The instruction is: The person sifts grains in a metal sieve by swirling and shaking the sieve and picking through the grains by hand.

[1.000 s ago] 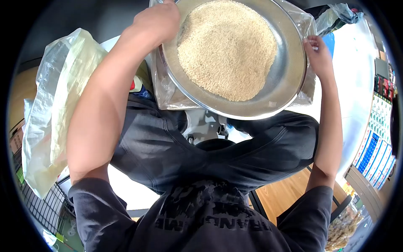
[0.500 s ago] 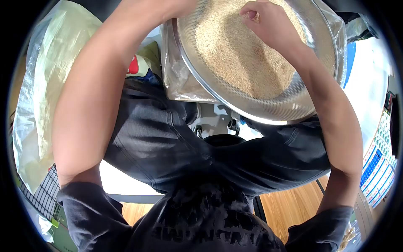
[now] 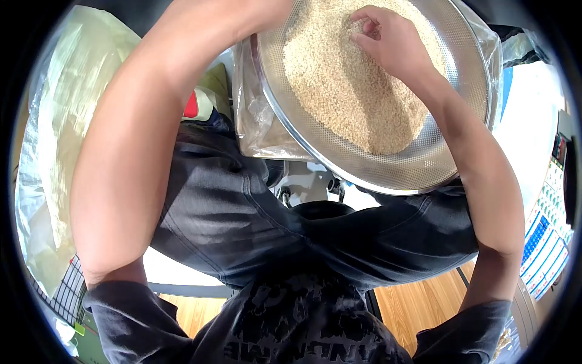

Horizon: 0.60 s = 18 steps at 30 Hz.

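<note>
So there's one steel mesh sieve (image 3: pixel 467 60) at the top centre-right of the frame, with one big heap of pale grain (image 3: pixel 339 85) in it. Main worry imo: the near rim looms right over the knee area, so a bumped leg or uneven pressure could tip it and spill grain; I can't tell if rim and leg touch. Careless fingers might flick bits over the side too. Left hand (image 3: pixel 276 12) is at the sieve's upper-left rim, mostly cut off, so no idea how its grip is. Right hand (image 3: pixel 394 42) is over the heap, fingers curled towards the thumb; can't tell if anything's pinched. Count: two hands, one sieve, one heap (grains uncountable lol), one clear plastic bag (image 3: pixel 257 130) under the sieve, one yellowish bag (image 3: pixel 66 121) far left.
</note>
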### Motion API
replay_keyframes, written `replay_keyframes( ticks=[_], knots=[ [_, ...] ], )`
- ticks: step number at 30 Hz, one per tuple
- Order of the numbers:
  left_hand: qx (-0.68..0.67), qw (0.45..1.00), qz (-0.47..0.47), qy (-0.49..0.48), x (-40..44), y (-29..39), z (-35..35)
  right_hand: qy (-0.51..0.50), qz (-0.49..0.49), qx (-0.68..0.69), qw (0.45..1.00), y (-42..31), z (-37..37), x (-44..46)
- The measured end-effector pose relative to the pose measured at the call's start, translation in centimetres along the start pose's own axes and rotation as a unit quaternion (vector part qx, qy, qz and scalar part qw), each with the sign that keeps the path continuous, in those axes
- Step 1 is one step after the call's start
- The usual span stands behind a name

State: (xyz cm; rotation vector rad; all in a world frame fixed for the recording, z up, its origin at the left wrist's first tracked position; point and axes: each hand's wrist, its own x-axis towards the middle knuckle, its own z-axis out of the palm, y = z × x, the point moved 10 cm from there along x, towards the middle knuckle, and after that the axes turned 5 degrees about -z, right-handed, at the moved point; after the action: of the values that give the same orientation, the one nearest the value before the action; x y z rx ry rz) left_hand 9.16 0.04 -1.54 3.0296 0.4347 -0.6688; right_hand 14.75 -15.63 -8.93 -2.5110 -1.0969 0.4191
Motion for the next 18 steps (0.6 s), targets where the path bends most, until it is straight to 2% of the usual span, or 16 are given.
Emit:
replay_keyframes(
  ticks=[4, 6, 9, 10, 12, 14, 18],
  knots=[
    [-0.002, 0.999, 0.013, 0.035, -0.5, 0.3, -0.6, -0.006, 0.005, 0.001, 1.0, -0.1, -0.1, 0.0],
    [-0.01, 1.0, 0.004, -0.019, -0.1, 0.2, -0.1, -0.008, 0.014, -0.001, 1.0, 0.1, -0.1, -0.1],
    [-0.002, 1.0, 0.013, 0.011, -0.6, 0.4, -0.4, -0.016, -0.004, -0.014, 1.0, -0.7, -0.5, -0.1],
    [0.001, 1.0, 0.016, 0.021, -0.6, 0.4, -0.5, 0.003, 0.001, 0.021, 1.0, -2.0, -1.8, -0.3],
    [0.002, 1.0, 0.001, 0.006, -0.1, 0.1, -0.3, 0.023, 0.006, 0.056, 0.998, -2.2, -2.6, -0.3],
    [0.002, 1.0, 0.006, 0.009, 0.0, 0.1, -0.2, 0.011, 0.055, 0.066, 0.996, -0.6, -1.8, 0.1],
    [-0.003, 1.0, 0.012, 0.0, 0.0, 0.2, -0.2, 0.018, 0.06, 0.066, 0.996, -0.5, -2.1, 0.0]
  ],
)
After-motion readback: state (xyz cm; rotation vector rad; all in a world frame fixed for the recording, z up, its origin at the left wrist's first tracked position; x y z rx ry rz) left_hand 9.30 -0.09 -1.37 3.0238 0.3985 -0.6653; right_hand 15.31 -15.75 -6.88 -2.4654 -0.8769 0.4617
